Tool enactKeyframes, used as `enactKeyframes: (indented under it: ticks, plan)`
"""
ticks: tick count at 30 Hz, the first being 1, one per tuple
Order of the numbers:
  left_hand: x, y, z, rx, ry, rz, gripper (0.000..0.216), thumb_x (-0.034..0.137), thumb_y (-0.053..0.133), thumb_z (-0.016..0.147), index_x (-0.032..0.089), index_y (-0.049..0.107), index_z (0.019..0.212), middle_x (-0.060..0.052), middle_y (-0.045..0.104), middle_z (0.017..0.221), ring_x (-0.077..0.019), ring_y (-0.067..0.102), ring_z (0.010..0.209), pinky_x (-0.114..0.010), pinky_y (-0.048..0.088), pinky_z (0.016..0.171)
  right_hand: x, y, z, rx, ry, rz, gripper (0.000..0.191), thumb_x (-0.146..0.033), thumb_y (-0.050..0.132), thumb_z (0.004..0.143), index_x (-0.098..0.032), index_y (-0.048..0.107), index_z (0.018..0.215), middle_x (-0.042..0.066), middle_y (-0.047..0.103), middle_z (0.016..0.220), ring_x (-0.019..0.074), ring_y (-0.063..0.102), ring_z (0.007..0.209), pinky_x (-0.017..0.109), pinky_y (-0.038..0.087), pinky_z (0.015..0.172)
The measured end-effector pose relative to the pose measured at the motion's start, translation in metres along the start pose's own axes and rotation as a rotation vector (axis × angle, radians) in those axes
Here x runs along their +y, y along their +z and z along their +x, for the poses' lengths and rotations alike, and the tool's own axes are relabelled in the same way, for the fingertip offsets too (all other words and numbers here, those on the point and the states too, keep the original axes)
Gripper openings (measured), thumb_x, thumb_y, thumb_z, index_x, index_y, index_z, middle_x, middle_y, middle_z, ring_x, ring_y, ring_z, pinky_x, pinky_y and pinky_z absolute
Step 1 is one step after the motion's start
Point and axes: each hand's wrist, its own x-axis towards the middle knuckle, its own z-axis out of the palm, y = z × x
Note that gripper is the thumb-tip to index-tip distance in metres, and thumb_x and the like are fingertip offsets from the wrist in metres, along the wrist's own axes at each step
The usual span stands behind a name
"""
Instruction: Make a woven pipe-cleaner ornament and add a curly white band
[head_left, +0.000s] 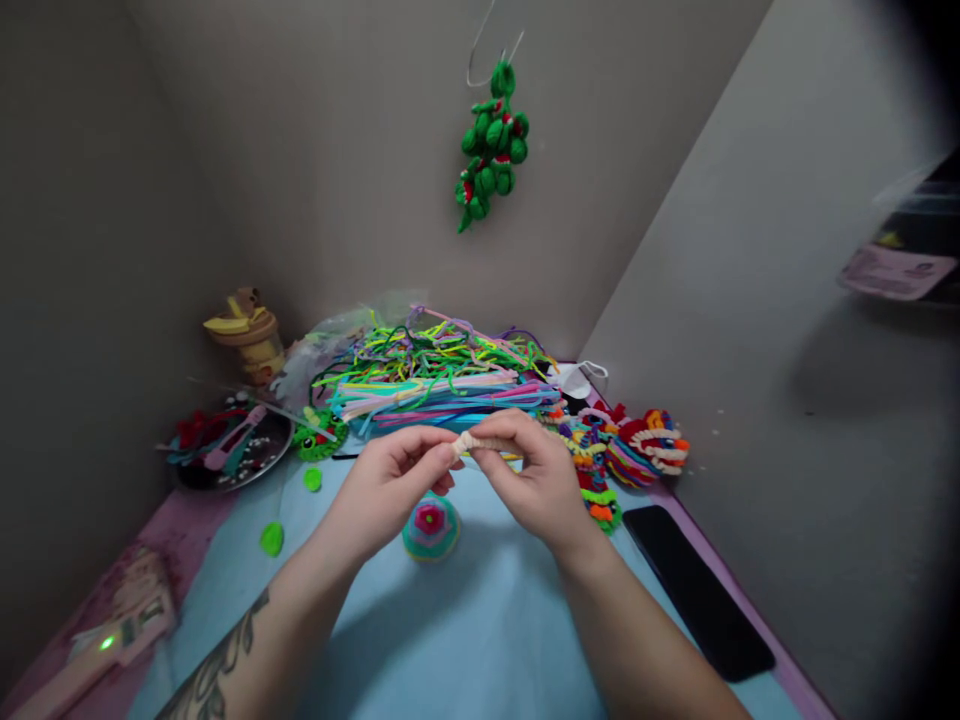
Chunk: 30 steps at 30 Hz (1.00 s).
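My left hand (397,480) and my right hand (525,470) meet above the light blue table (480,620). Both pinch a short cream pipe cleaner (472,441) between thumb and fingers; its coiled end sits at my left fingertips. Just below the hands lies a small round coiled piece (430,527), teal with a pink and red middle. Behind the hands is a big pile of coloured pipe cleaners (435,385).
Finished coiled pieces (637,450) lie at the right, a black phone (697,590) near the right edge. A dark round tray (232,445) with bits is at the left, a pink tool (105,640) at the lower left. A green figure (491,145) hangs on the wall.
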Motion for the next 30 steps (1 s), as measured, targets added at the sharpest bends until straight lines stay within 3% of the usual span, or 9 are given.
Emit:
enactKeyframes:
  ticks: [11, 18, 24, 30]
  plan:
    - [-0.008, 0.002, 0.003, 0.072, -0.015, -0.036, 0.021, 0.036, 0.062, 0.079, 0.017, 0.069, 0.081, 0.001, 0.06, 0.057, -0.0107, 0.054, 0.051, -0.019, 0.042, 0.046, 0.002, 0.008, -0.002, -0.009, -0.049, 0.079, 0.01, -0.015, 0.062, 0.082, -0.024, 0.064, 0.086, 0.002, 0.068, 0.082, 0.017, 0.063, 0.081, 0.032, 0.05, 0.074]
    - [-0.007, 0.003, 0.002, 0.145, 0.039, -0.046, 0.018, 0.034, 0.062, 0.078, 0.016, 0.066, 0.08, 0.001, 0.061, 0.061, -0.0112, 0.057, 0.055, -0.021, 0.046, 0.053, -0.003, 0.011, 0.001, -0.032, 0.129, 0.149, 0.002, -0.023, 0.063, 0.082, -0.021, 0.064, 0.082, 0.003, 0.063, 0.082, 0.016, 0.06, 0.078, 0.028, 0.049, 0.07]
    - [-0.008, 0.0, 0.002, 0.075, 0.04, -0.076, 0.022, 0.037, 0.059, 0.081, 0.015, 0.063, 0.081, 0.0, 0.063, 0.066, -0.0097, 0.055, 0.053, -0.02, 0.044, 0.049, 0.005, 0.008, 0.0, -0.08, 0.238, 0.241, 0.009, -0.029, 0.062, 0.081, -0.02, 0.063, 0.084, 0.002, 0.062, 0.081, 0.015, 0.059, 0.075, 0.026, 0.048, 0.067]
    - [-0.013, -0.003, 0.004, -0.005, -0.007, -0.191, 0.025, 0.041, 0.056, 0.083, 0.017, 0.06, 0.088, 0.003, 0.06, 0.062, -0.0077, 0.051, 0.048, -0.018, 0.041, 0.044, 0.009, 0.01, 0.0, -0.097, 0.207, 0.32, 0.004, -0.023, 0.065, 0.079, -0.022, 0.064, 0.083, 0.002, 0.06, 0.086, 0.0151, 0.059, 0.08, 0.026, 0.05, 0.069]
